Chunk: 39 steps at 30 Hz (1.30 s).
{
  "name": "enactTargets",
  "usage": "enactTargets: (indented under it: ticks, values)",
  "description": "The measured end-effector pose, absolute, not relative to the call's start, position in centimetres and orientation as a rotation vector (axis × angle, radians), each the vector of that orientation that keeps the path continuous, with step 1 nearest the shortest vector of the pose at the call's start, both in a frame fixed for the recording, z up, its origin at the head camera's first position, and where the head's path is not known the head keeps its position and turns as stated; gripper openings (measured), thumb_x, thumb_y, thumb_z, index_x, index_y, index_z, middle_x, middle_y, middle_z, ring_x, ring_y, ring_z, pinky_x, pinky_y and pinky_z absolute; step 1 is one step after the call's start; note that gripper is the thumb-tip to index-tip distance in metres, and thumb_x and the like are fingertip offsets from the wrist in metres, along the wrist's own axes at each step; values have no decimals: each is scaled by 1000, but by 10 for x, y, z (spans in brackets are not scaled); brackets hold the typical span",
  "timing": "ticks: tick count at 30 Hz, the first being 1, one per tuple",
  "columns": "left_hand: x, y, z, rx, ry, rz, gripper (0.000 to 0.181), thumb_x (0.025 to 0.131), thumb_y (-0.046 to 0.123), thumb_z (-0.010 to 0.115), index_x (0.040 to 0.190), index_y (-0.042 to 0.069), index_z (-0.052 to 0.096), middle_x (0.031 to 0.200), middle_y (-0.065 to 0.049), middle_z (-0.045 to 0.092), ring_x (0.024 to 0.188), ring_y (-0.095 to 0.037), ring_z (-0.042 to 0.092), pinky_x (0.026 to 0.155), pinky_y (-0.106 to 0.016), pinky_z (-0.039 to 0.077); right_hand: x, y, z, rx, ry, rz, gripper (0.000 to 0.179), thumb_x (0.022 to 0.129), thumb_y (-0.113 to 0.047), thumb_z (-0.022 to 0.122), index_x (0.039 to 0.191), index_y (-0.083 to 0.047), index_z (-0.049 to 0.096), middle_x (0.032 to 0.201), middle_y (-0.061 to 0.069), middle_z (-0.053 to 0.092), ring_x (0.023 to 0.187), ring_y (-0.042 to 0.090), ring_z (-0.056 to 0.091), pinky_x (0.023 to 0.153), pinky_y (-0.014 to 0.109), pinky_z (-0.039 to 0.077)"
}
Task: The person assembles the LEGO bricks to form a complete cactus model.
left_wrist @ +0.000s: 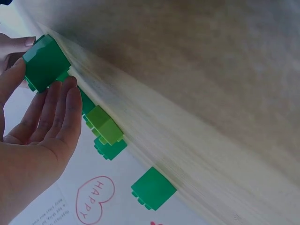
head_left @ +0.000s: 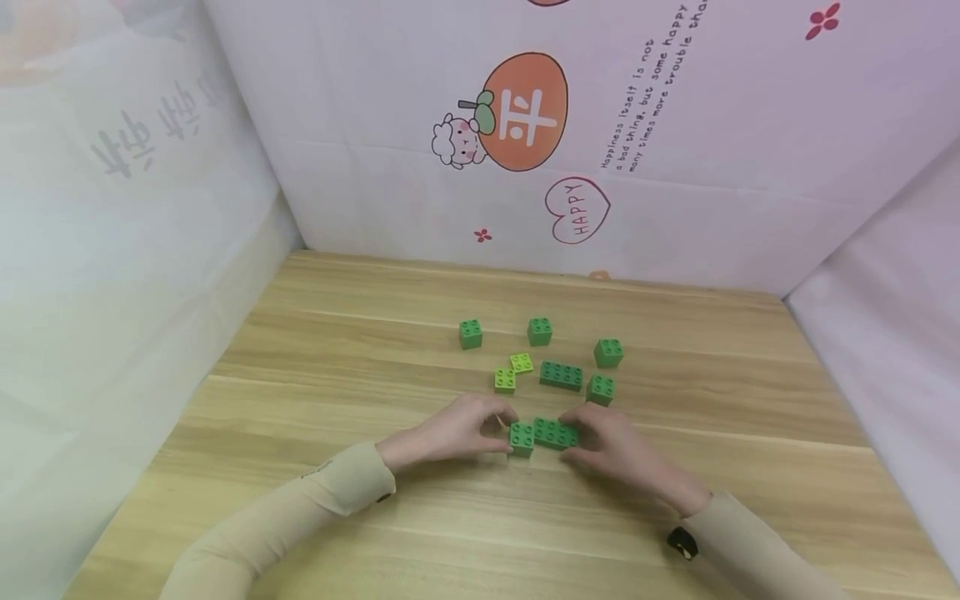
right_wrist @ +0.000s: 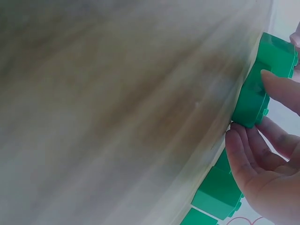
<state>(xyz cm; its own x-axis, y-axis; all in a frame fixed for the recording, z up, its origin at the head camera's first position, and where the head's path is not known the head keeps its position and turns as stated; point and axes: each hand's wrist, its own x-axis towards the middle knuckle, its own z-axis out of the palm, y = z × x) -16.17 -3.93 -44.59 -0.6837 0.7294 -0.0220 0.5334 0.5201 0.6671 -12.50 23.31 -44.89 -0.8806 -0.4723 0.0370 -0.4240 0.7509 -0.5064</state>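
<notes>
My left hand (head_left: 459, 428) holds a green square toy building brick (head_left: 522, 439) between thumb and fingers. In the left wrist view the side of that square brick (left_wrist: 46, 63) shows between thumb and fingertips. A longer green brick (head_left: 553, 433) lies right beside it, end to end with the square one. Thumb and fingers of my right hand (head_left: 621, 446) pinch the long brick at its right end. The right wrist view shows the thumb on the near side of the long brick (right_wrist: 250, 101), the fingers at its end.
Behind the hands lie a dark green long brick (head_left: 561, 375) and two lime bricks, one nearer (head_left: 505, 381), the other farther (head_left: 521, 362). Several green square bricks, such as the far-left one (head_left: 470, 334), stand around them. A printed cloth wall (head_left: 375, 183) rises behind the wooden table (head_left: 360, 333).
</notes>
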Motion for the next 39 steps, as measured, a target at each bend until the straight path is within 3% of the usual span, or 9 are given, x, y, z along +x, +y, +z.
enactTargets:
  ticks: [22, 39]
  values:
    - [-161, -37, -445, 1053, 2475, 909, 33, 88, 23, 75, 118, 13, 68, 117, -1, 73, 106, -11, 66, 95, -23, 55, -121, 237, -443, -729, 2890, -812, 36, 80, -15, 80, 113, -9, 68, 107, 3, 71, 97, 17, 67, 85, 32, 60]
    - [-161, -37, -445, 1070, 2485, 902, 33, 88, 22, 75, 118, 12, 68, 117, -1, 73, 107, -11, 66, 95, -24, 55, -115, 238, -427, -756, 2925, -838, 36, 79, -11, 80, 112, -6, 67, 105, 6, 71, 94, 18, 68, 82, 33, 62]
